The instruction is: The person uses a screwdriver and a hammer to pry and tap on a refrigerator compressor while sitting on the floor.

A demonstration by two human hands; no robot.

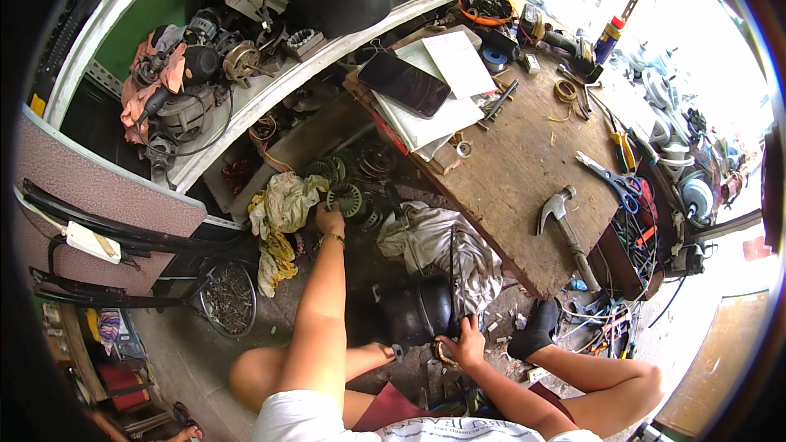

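My left arm stretches forward to the floor under the shelf, where my left hand (pixel 330 219) has its fingers on the edge of a pale green slotted ring (pixel 344 200), which looks like a motor part. Right beside it lies a crumpled cream and yellow cloth (pixel 286 203). Low in front of me, my right hand (pixel 467 344) is closed around a small tan ring (pixel 444 353), partly hidden by the fingers. It rests against a rounded black container (pixel 419 308). A grey cloth (pixel 446 245) lies behind that container.
A wooden table (pixel 524 155) at the right bears a hammer (pixel 563 225), blue-handled scissors (pixel 614 180), papers and a phone (pixel 405 84). Motor parts (pixel 196 74) crowd the white shelf at left. A bowl of metal bits (pixel 229 299) stands on the floor; wires and scraps lie at right.
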